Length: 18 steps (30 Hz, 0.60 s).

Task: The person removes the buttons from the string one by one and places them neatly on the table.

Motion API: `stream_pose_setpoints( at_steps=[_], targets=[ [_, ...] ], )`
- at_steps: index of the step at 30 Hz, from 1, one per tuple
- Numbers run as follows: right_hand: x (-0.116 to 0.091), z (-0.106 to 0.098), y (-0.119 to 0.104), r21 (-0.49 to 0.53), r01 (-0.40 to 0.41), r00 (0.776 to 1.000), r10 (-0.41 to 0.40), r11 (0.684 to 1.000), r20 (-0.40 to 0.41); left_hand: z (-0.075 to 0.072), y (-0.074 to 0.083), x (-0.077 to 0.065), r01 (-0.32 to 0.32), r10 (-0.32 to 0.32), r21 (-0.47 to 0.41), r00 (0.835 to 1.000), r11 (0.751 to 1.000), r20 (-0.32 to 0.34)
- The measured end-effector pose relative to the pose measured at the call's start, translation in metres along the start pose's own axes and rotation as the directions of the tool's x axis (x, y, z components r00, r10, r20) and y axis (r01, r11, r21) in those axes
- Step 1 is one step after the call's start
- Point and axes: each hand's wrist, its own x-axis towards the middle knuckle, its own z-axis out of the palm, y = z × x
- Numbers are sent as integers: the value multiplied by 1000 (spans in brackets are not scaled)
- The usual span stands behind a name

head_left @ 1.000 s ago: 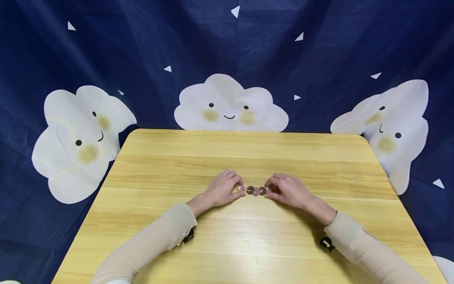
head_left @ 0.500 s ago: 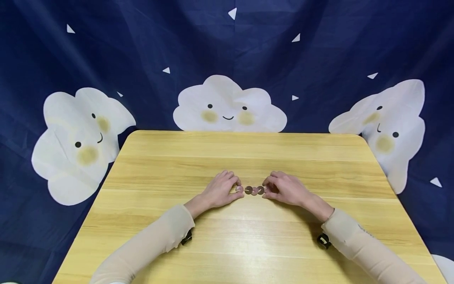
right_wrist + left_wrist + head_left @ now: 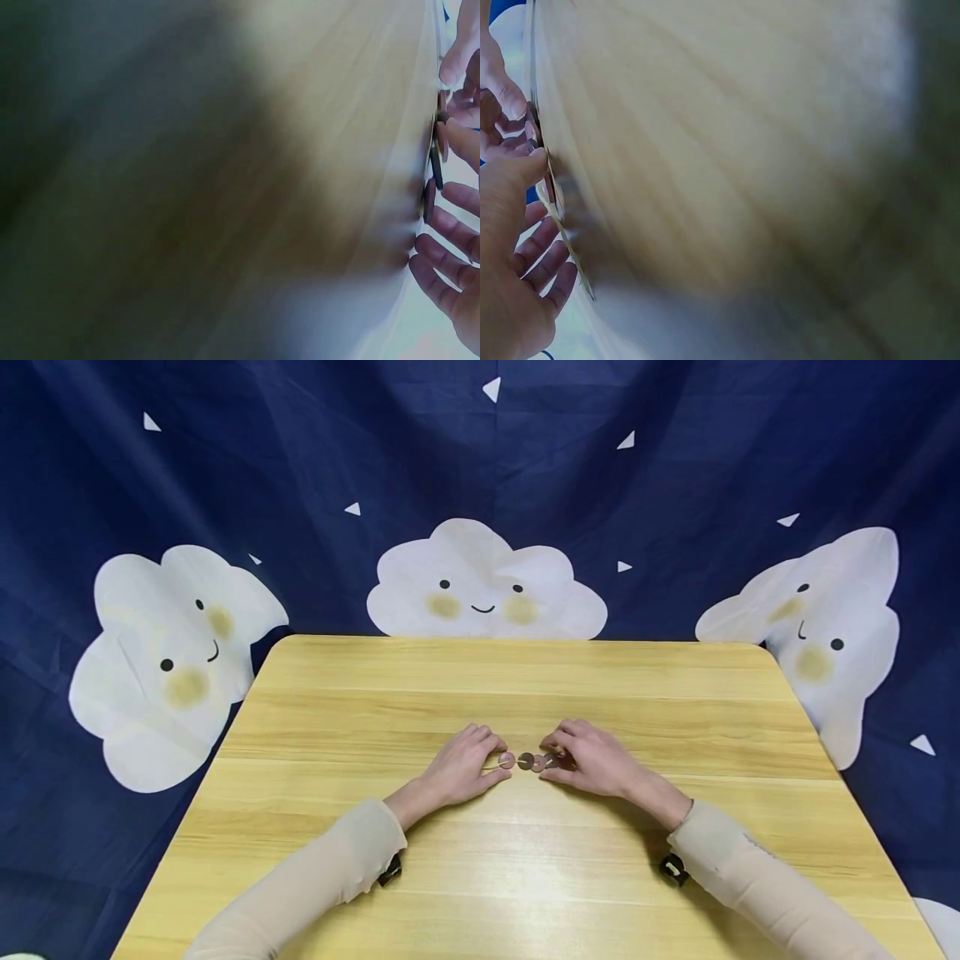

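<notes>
A string of round wooden buttons, pink and dark brown, lies across the table (image 3: pixel 480 860). My left hand (image 3: pixel 467 766) holds its left end, thumb and forefinger on either side of a pink button (image 3: pixel 507 761). A pale cord (image 3: pixel 570 251) trails from there under the left fingers. Opposite, my right hand (image 3: pixel 596 760) has thumb and forefinger curled round the right end, partly covering a dark button (image 3: pixel 551 761). Between the hands, another dark button (image 3: pixel 526 762) and a pink one overlap. The right wrist view shows more buttons (image 3: pixel 429 201) edge-on beside the right fingers.
The pale wood table has rounded far corners. Behind it hangs a navy cloth (image 3: pixel 480 443) printed with white clouds (image 3: pixel 487 585) and small triangles. Dark wrist cameras (image 3: pixel 673 870) sit beneath both sleeves.
My right hand has shifted left along the buttons, covering more of the right end. The left hand has drawn back slightly, so its pink button shows more fully. The view moved a little.
</notes>
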Motion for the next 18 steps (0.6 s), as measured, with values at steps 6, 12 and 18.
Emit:
stream_pose_setpoints(
  at_steps=[6, 12, 18],
  targets=[
    [7, 4, -6, 8, 33, 999, -33, 999, 14, 2, 1, -1, -9, 9, 1, 1000, 1000, -28],
    [12, 7, -12, 1, 62, 998, -62, 998, 10, 3, 1, -1, -9, 8, -7, 999, 1000, -31],
    [15, 9, -15, -11, 71, 997, -71, 997, 3, 3, 1, 0, -1, 1, -9, 1000, 1000, -21]
  ],
)
